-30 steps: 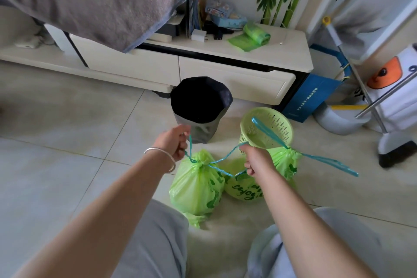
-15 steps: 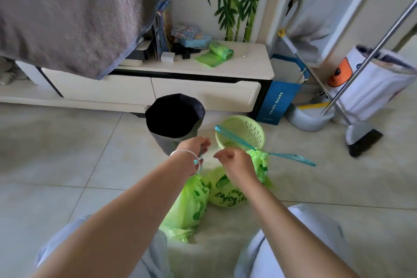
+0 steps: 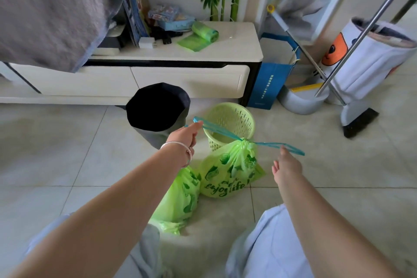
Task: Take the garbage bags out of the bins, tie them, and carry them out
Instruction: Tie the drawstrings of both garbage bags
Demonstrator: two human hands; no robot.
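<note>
L hand [image 3: 186, 135] pinches blue drawstring [image 3: 220, 131] of green "enjoy life" garbage bag [image 3: 228, 175], just in front of green basket bin [image 3: 230, 123]; R hand [image 3: 284, 167] fingers loose, by other drawstring loop [image 3: 279, 145], contact unclear.

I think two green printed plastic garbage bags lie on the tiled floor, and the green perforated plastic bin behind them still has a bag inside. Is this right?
Not fully. The head view shows the green perforated plastic bin empty, with no bag in it. The rest holds: two green printed plastic garbage bags lie on the tiled floor in front of it.
</note>
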